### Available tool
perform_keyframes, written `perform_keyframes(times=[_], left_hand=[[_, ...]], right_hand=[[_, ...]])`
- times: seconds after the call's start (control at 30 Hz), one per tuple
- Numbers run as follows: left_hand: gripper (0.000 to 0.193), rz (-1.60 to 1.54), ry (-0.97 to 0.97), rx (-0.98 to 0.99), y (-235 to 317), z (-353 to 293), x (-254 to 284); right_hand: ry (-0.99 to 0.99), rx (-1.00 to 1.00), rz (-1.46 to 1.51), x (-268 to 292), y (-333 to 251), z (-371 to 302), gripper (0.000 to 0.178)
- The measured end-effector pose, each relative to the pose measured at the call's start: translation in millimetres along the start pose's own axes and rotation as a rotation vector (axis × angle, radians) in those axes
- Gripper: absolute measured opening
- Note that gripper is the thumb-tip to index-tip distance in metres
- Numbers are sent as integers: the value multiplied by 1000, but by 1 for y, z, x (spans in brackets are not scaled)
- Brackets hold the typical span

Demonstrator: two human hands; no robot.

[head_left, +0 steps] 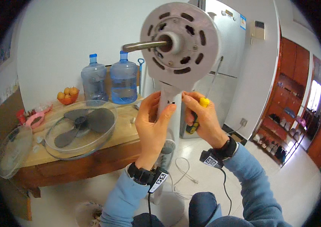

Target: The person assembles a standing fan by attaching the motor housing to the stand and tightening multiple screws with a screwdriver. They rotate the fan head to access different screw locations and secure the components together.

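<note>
A white pedestal fan (202, 22) stands in front of me, its guards and blades off the head. Its bare metal motor shaft (143, 46) sticks out of the slotted round face. My left hand (155, 126) is closed round the neck (170, 94) just below the head, thumb in front, fingers partly hidden behind. My right hand (206, 119) grips a screwdriver (193, 124) with a yellow and black handle; its thin shaft points up and away from the fan. The right thumb and forefinger reach to the right side of the neck, and their tips are partly hidden.
On the wooden table (130, 132) at left lie a wire guard (111, 130), grey fan blades (102, 120), two blue water bottles (124, 85) and an orange fruit bowl (68, 99). Another guard (15, 151) leans at its left end. A white cord (185, 176) lies on the floor. A refrigerator (228, 41) stands behind.
</note>
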State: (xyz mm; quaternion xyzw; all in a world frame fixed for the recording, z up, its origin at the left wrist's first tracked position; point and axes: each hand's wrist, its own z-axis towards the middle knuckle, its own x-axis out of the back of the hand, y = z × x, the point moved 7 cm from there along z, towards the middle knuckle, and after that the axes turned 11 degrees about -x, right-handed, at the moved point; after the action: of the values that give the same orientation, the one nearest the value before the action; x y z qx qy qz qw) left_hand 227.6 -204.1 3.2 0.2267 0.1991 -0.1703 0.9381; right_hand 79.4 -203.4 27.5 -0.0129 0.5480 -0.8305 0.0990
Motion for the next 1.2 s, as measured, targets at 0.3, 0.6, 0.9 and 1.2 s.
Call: perform_keyframes(times=[0.3, 0.6, 0.9, 1.2], left_hand=[[49, 73, 20, 13, -3, -3, 2], [46, 51, -42, -33, -7, 3, 8], [50, 45, -37, -41, -9, 2, 5], [48, 2, -88, -18, -5, 4, 3]], right_hand=[[38, -18, 195, 5, 18, 8, 17], [-127, -11, 292, -2, 18, 22, 21], [-64, 246, 425, 13, -24, 14, 54], [-252, 106, 378, -12, -46, 43, 61]])
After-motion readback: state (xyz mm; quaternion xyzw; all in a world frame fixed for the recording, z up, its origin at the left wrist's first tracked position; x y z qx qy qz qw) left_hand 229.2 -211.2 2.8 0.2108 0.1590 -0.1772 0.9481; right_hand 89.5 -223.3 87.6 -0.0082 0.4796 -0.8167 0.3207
